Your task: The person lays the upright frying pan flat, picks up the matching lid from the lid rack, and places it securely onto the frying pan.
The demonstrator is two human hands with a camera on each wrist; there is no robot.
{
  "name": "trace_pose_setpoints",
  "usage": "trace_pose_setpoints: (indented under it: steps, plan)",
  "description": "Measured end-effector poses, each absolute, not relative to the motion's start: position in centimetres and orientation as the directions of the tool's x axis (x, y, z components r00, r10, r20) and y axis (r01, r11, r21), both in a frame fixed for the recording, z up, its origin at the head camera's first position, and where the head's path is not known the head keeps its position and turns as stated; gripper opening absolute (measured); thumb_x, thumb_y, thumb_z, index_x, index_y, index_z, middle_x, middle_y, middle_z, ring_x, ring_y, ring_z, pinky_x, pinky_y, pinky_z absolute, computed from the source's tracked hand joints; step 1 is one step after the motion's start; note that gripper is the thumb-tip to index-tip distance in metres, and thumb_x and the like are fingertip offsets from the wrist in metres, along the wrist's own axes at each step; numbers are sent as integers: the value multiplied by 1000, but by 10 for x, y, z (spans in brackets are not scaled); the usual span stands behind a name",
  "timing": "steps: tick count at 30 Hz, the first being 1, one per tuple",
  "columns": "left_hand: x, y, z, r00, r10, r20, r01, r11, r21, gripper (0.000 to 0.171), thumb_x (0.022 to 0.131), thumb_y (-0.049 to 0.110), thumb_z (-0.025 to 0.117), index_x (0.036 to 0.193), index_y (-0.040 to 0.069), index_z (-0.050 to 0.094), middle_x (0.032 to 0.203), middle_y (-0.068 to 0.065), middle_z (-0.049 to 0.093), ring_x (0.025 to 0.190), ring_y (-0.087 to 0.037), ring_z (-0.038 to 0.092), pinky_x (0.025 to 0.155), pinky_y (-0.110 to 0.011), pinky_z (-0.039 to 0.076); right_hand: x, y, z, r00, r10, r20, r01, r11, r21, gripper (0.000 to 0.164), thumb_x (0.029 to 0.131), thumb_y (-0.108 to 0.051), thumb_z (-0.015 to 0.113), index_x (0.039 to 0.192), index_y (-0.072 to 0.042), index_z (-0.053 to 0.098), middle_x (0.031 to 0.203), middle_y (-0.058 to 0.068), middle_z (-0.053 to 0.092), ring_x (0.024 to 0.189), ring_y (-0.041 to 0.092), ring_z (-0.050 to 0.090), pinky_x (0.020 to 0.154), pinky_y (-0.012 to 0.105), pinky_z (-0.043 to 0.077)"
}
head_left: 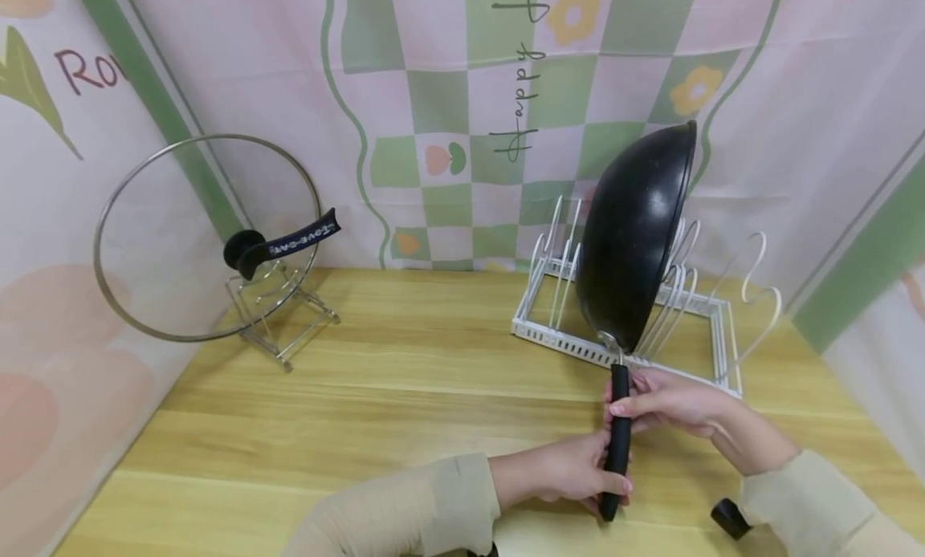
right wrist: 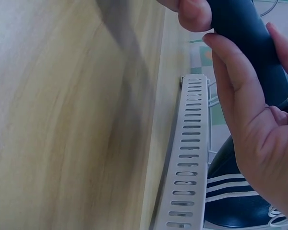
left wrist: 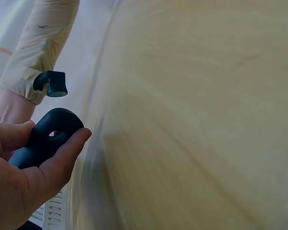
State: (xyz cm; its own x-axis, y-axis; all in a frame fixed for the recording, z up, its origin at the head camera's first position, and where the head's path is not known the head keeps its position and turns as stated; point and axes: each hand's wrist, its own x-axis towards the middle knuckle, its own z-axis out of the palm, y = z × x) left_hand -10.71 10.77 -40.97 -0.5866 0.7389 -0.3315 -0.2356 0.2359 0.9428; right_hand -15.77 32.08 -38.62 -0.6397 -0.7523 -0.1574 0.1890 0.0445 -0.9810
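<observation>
A black wok point(head_left: 636, 228) stands on its side among the wire dividers of a white rack point(head_left: 556, 344), its long black handle point(head_left: 619, 437) pointing toward me. My left hand point(head_left: 578, 465) pinches the handle near its end, where a hanging hole shows in the left wrist view. Farther up, close to the wok's body, my right hand point(head_left: 675, 400) grips the same handle between thumb and fingers. In the right wrist view the wok's dark side point(right wrist: 230, 206) shows behind several white wires of the rack.
At the left, a glass lid point(head_left: 173, 236) with a black knob and handle piece leans upright in a small wire stand point(head_left: 311, 332). White curled dividers point(head_left: 766, 300) rise at the rack's right end. Patterned cloth point(head_left: 462, 124) hangs behind the wooden table point(head_left: 361, 428).
</observation>
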Motion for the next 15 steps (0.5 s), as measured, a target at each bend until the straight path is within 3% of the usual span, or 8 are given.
trace_pose_setpoints:
  steps: [15]
  plan:
    - [-108,104,-403,-577,741,-343,-237,250,939,23,99,-7,61,114,6,50,85,-5,63,86,-26,72,69,-43,63,-158,320,-382,-635,-758,-151,183,42,-982,12,105,2,49,114,-3,56,106,5,71,99,18,70,91,39,59]
